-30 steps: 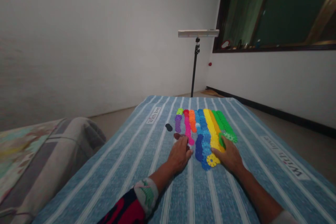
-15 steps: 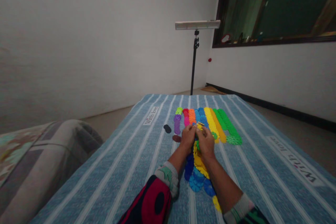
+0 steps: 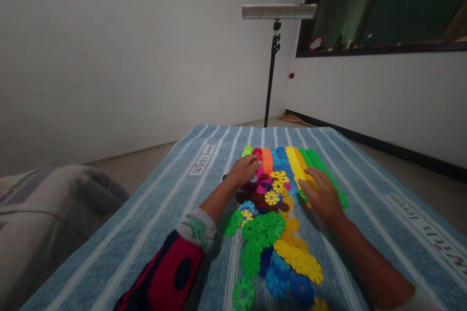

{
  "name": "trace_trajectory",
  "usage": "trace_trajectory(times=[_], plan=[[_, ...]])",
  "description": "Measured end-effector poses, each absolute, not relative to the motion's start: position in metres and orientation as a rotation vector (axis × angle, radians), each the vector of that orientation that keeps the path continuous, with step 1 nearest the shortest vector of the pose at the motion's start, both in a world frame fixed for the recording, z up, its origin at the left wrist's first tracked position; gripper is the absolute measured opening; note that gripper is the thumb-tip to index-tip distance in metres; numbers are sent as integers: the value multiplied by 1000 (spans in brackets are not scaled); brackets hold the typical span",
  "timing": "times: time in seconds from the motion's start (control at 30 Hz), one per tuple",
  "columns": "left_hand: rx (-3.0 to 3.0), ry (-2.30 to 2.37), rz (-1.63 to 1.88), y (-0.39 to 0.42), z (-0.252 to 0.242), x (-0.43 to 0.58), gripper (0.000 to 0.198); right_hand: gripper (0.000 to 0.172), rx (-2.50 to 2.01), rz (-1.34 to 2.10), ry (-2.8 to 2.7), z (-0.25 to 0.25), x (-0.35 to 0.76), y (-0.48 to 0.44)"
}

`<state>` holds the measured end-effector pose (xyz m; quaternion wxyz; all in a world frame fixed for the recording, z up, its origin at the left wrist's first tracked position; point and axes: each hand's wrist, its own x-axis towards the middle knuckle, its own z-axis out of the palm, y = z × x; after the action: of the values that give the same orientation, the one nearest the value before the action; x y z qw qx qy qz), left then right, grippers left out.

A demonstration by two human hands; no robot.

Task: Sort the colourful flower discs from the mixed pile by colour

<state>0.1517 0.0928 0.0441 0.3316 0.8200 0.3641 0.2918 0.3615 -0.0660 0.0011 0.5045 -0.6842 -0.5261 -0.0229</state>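
Plastic snowflake-disc building pieces lie in a loose heap in front of me, with yellow discs, green discs and blue discs among them. My left hand is at the heap's far left side, fingers stretched out and nothing visible in them. It partly covers the purple and pink rows. On the other side my right hand is open, thumb apart from the fingers, over the right-hand rows. A single green disc lies by its thumb. Behind the heap, discs form colour-sorted rows, including an orange row and a yellow row.
A blue striped cloth covers the table. Beyond its far edge stands a black stand with a flat light-coloured panel. A grey fabric-covered piece of furniture is at the left. A dark-framed window is at the upper right.
My hands were together above the discs and have parted, left hand to the left and right hand to the right. More of the heap shows between them. The view has shifted slightly.
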Motion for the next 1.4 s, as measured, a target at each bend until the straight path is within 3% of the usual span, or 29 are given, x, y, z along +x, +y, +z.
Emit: trace_trajectory(times=[0.17, 0.27, 0.47, 0.6, 0.83, 1.0, 1.17, 1.27, 1.4], plan=[[2427, 1745, 542, 104, 11, 105, 43, 70, -2209, -24, -1202, -33, 444, -56], [2513, 1601, 553, 91, -3, 121, 39, 74, -2150, 66, -1174, -39, 425, -41], [2246, 1321, 846, 61, -2, 187, 24, 64, -1823, 219, -960, -25, 348, -12], [1840, 1157, 986, 60, 4, 209, 30, 62, -1532, 557, -711, -13, 319, 4], [1407, 808, 702, 72, 38, 213, 42, 38, -1231, 610, -876, 27, 276, -11], [1833, 785, 497, 103, 68, 195, 44, 23, -1293, 432, -1337, 48, 302, -27], [2325, 1167, 865, 162, 51, 181, 33, 34, -1782, -12, -1252, 15, 424, 15], [2342, 1204, 872, 189, 29, 187, 25, 46, -1914, 75, -1144, -9, 472, 51], [2351, 1119, 806, 194, 11, 210, 28, 44, -1811, 229, -1204, -20, 453, 74]])
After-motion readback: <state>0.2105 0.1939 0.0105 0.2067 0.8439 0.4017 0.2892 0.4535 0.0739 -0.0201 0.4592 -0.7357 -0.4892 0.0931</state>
